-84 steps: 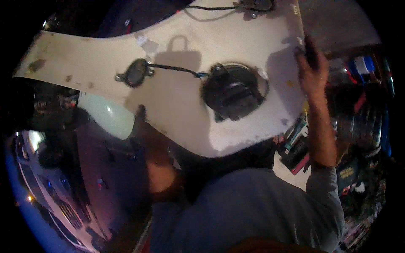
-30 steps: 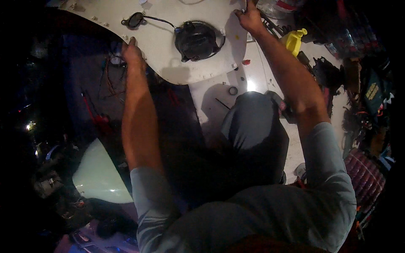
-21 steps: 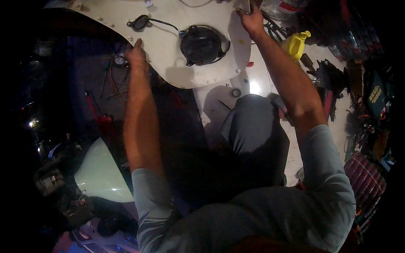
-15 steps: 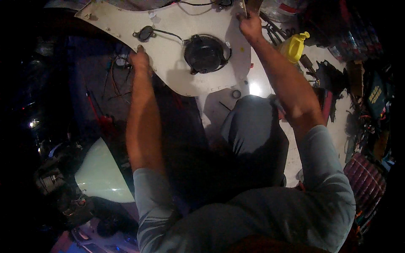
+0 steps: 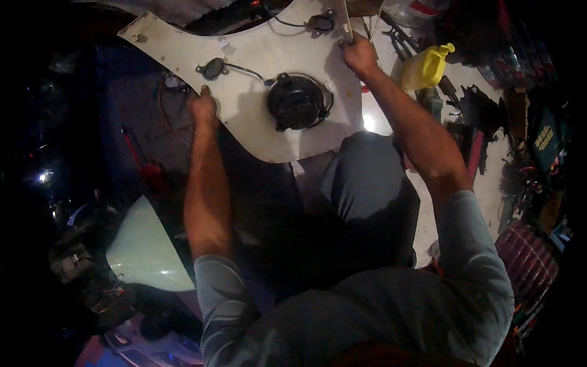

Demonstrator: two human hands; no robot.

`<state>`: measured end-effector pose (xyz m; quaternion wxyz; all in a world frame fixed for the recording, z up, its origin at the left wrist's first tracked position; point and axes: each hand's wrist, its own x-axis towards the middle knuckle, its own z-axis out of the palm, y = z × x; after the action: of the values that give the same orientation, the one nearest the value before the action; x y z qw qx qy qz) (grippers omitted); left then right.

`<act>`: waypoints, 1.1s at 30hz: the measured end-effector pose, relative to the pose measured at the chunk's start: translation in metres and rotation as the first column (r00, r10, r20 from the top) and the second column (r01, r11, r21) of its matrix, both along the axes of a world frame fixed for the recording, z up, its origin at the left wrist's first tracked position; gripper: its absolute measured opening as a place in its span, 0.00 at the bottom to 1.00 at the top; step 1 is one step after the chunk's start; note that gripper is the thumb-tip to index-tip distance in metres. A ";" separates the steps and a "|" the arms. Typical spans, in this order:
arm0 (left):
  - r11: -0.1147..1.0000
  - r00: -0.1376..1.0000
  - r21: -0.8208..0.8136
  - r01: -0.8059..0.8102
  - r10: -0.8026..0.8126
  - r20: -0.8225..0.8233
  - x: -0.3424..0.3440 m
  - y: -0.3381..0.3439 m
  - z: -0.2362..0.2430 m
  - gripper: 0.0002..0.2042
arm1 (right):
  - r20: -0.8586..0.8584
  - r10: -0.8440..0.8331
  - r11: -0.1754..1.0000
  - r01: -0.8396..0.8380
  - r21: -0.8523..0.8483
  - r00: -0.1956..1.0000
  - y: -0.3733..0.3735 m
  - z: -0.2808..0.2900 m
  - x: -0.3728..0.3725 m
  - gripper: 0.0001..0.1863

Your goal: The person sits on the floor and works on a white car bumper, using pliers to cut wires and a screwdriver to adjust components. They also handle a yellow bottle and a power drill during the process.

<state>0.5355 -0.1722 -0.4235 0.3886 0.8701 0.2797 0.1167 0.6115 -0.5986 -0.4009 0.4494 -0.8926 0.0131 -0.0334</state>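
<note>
A large cream-coloured panel (image 5: pixel 244 55) with a curved lower edge is held out in front of me by both hands. Mounted on it are a big round black speaker (image 5: pixel 296 103), a small speaker (image 5: pixel 212 69) wired to it, and another small black unit (image 5: pixel 321 23) near the top. My left hand (image 5: pixel 203 106) is closed on the panel's left edge, its thumb on the near face. On the upper right edge, my right hand (image 5: pixel 360 55) grips the panel; some of its fingers are hidden behind the board.
A yellow jug (image 5: pixel 425 67) stands right of my right hand, beside pliers-like tools (image 5: pixel 400 44) and dark scraps. At lower left lies a pale curved shell (image 5: pixel 147 248). A red-handled tool (image 5: pixel 137 153) and loose wires (image 5: pixel 162 107) lie left of my left arm.
The panel has come down and nearer to me, showing more of the upper small unit. Both hands keep their hold, moving slightly with it.
</note>
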 end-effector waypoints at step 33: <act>0.882 0.862 -0.010 0.471 -0.463 -0.205 -0.023 -0.171 0.049 0.31 | -0.286 0.227 0.973 -0.231 0.022 0.931 -0.070 -0.074 -0.254 0.16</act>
<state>0.5121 -0.3433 -0.3747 0.3572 0.9269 0.0961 -0.0640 0.3578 -0.6687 -0.4746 0.4385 -0.8860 -0.0264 0.1485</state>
